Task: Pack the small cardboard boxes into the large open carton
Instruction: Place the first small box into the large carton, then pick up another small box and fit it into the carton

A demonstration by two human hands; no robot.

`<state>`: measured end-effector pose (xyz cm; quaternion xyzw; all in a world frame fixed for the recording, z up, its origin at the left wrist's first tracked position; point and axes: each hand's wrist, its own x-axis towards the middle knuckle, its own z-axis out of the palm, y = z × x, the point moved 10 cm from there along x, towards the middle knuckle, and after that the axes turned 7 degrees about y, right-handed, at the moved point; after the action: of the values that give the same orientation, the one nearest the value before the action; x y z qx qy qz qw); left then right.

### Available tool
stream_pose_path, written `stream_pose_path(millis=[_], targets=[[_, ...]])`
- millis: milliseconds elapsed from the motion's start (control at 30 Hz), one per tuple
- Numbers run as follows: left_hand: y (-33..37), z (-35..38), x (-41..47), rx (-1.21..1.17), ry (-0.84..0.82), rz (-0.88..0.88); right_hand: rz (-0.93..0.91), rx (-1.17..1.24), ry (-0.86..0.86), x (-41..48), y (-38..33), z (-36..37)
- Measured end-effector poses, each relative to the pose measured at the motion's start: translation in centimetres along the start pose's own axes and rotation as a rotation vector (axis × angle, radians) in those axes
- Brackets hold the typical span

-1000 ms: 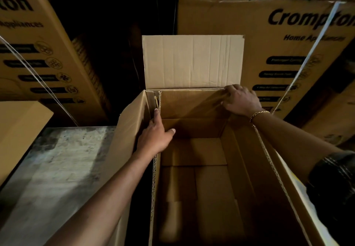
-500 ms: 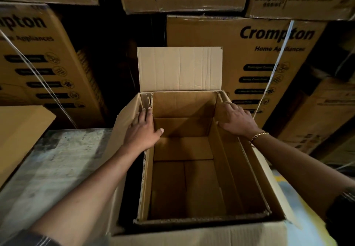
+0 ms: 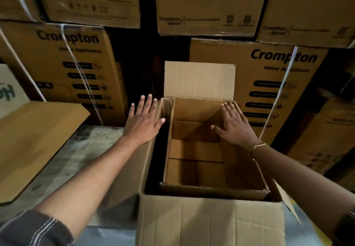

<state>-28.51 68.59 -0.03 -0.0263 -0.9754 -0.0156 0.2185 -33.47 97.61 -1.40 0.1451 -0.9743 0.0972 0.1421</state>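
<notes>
— What has changed on the left?
— The left hand (image 3: 143,122), curled over the wall a second ago, is now spread flat against the left flap.
— And the large open carton (image 3: 211,222)?
— It is stood on the worktop (image 3: 80,149), between the hands.
— The right?
— The right hand (image 3: 234,128) is likewise flattened, fingers spread on the right wall. The carton is judged squared for packing, though no small box is held yet.

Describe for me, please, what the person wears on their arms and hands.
Both forearms are bare. A dark grey sleeve with thin pale stripes ends near the left elbow; a dark sleeve shows at the right edge. A gold chain bracelet circles the right wrist. The left hand and right hand wear no gloves.
</notes>
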Motion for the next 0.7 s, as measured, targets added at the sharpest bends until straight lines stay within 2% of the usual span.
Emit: stream_pose_path(millis=[200, 433, 700], targets=[[-9.9, -6.5, -3.1, 0.067, 0.123, -0.067, -0.163, 0.032, 0.09, 2.5, -12.8, -2.6], [-28.6, -15.3, -11.4, 0.13, 0.214, -0.217, -0.316, 0.136, 0.198, 5.2, -34.9, -1.2], [-50.4, -22.8, -25.0, 0.091, 0.264, -0.594, -0.476, 0.258, 0.036, 5.1, -60.7, 4.2]])
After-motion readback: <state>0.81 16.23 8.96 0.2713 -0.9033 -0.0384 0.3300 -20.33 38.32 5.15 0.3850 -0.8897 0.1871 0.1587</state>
